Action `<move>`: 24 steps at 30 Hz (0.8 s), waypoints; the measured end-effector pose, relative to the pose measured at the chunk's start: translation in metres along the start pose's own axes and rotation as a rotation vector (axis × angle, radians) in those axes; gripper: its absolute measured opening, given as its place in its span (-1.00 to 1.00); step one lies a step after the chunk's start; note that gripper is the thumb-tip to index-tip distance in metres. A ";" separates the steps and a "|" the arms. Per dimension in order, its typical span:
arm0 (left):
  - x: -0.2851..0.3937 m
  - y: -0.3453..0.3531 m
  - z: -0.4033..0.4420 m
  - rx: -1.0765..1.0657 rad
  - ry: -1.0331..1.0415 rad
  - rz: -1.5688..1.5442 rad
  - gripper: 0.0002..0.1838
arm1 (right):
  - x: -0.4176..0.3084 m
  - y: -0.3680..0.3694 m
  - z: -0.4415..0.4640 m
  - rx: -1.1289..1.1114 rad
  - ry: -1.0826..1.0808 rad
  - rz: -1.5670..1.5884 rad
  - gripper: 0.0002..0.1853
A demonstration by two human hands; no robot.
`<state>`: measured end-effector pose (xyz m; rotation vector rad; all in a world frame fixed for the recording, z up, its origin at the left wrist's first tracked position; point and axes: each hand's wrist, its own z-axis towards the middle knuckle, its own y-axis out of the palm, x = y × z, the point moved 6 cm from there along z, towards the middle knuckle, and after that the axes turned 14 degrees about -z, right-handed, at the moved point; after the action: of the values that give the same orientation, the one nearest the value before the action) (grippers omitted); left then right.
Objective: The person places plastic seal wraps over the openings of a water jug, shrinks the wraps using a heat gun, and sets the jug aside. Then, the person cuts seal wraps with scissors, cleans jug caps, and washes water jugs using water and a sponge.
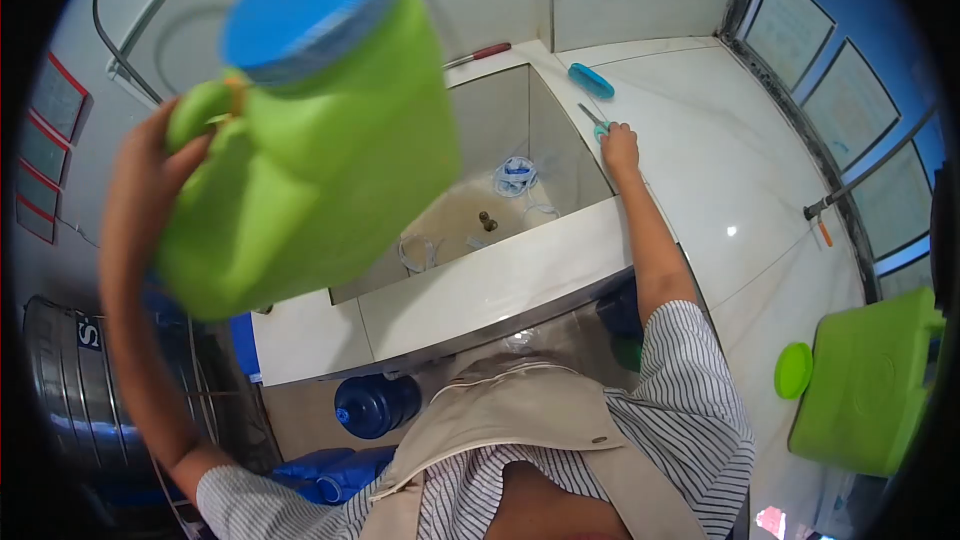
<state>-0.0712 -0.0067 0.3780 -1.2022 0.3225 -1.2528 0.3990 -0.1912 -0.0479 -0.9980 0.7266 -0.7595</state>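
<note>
My left hand (150,165) is closed round the side handle of a green plastic jerry can (330,170) with a wide blue lid (310,5). The can is lifted and tilted above the left part of the sink (575,155), hiding some of it. On the counter beyond the sink's right rim, my right hand (621,150) has its fingers closed on the handles of teal scissors (597,123). The blades point away from me. A blue brush (591,80) lies just past the scissors.
In the sink are a bundle of blue and white cord (515,176) and a brass fitting (487,222). A red-handled tool (490,51) rests on the back rim. Another green can (860,380) and a green lid (793,370) are on the right counter. A blue water bottle (375,406) lies below.
</note>
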 end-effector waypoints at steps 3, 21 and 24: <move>-0.002 0.104 0.021 -0.182 -0.103 0.023 -0.63 | 0.012 0.002 0.003 -0.038 0.117 -0.010 -0.73; -0.036 0.358 -0.041 -0.184 0.530 -0.131 -0.53 | -0.135 -0.057 -0.065 -0.203 -0.236 0.895 -0.67; -0.074 0.341 -0.054 -0.319 0.402 0.025 -0.53 | -0.151 -0.053 -0.080 -0.188 -0.243 0.998 -0.68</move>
<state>0.0484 -0.0246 0.0468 -1.1992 0.8562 -1.4559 0.2412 -0.1215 -0.0017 -0.7363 0.9609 0.2961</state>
